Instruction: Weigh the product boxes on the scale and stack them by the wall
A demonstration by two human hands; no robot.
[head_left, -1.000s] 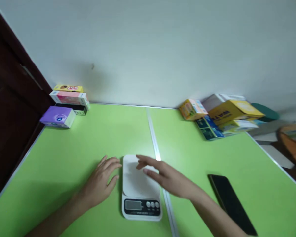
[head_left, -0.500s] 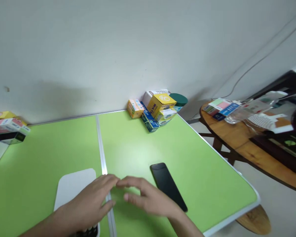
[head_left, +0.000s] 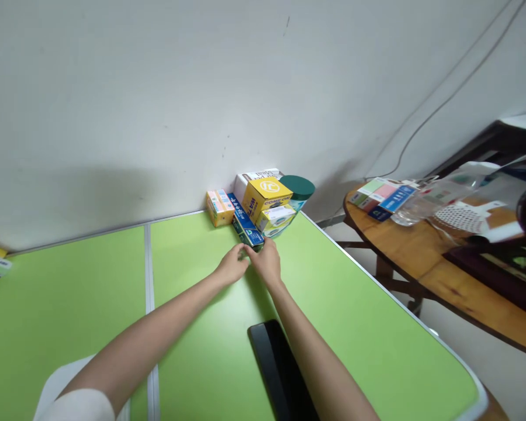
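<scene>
left hand (head_left: pixel 233 266) and right hand (head_left: pixel 266 263), half curled, meet at the blue box (head_left: pixel 248 228) near the back right corner of the tabletop (head_left: pixel 377 333); can't tell if gripping.

— Which colours right at the hands (head_left: pixel 266 263)?

— Dark blue on the slim box (head_left: pixel 246 227), with white lettering along the top.

— And just beyond the hands, a little rightward?

— Bright yellow on the cube-like box (head_left: pixel 268 187), white round emblem on top, dark letters down one side. Yellow and white on the smaller box (head_left: pixel 277 217) next to it. Deep green on the round lid (head_left: pixel 298 186) farther back.

— Beyond the hands, leftward?

— Orange and pink on the squat box (head_left: pixel 221 208).

— Nearer than the hands?

— Black on the phone (head_left: pixel 278 371), white on the sleeve (head_left: pixel 81 406), plain lime green all around on the tabletop (head_left: pixel 193 327).
</scene>
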